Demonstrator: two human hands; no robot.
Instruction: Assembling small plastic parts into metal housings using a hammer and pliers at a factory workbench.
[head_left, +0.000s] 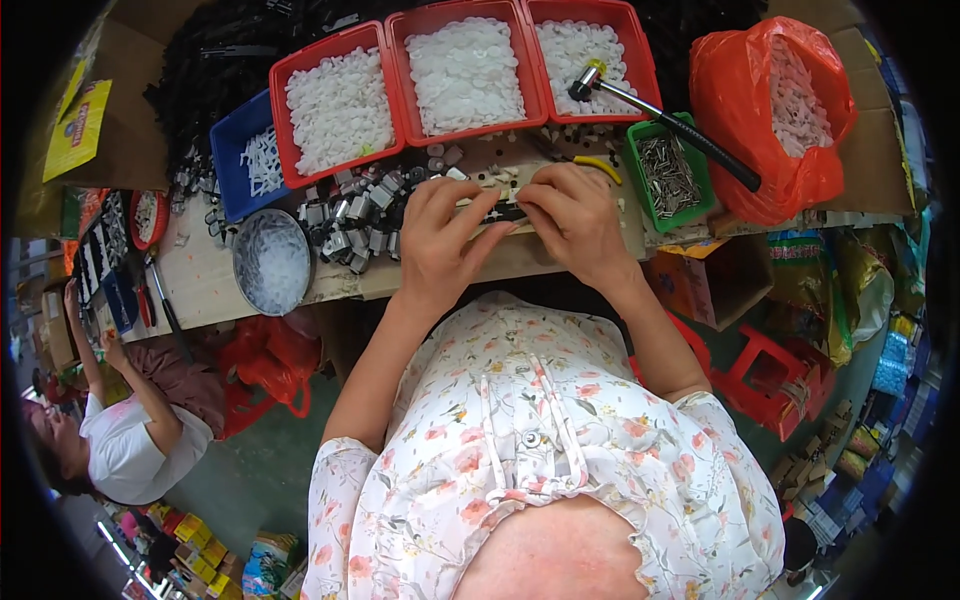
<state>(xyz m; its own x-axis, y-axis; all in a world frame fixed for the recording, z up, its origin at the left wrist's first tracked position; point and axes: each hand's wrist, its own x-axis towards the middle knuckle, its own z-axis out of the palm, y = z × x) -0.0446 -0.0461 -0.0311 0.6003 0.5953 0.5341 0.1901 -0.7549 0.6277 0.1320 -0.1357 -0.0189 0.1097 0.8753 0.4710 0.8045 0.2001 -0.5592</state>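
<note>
My left hand (pixel 438 236) and my right hand (pixel 580 222) come together over the front of the worktable. A small dark strip-like part (pixel 508 212) shows between their fingertips; its exact kind cannot be made out. The right hand pinches one end with thumb and index finger. On the other side, the left hand's thumb and index finger close around it, partly hiding it. Left of my left hand lies a pile of silver and black metal fittings (pixel 360 212). Just beyond my right hand are the yellow handles of a hand tool (pixel 600 168).
Three red trays (pixel 398 95) of small white pieces stand at the back. A hammer (pixel 690 135) lies across the right tray and a green basket (pixel 710 190) of metal pins. Around them are a red bag (pixel 735 120), a blue tray (pixel 228 170) and a bowl (pixel 240 265). Another person (pixel 140 440) sits left.
</note>
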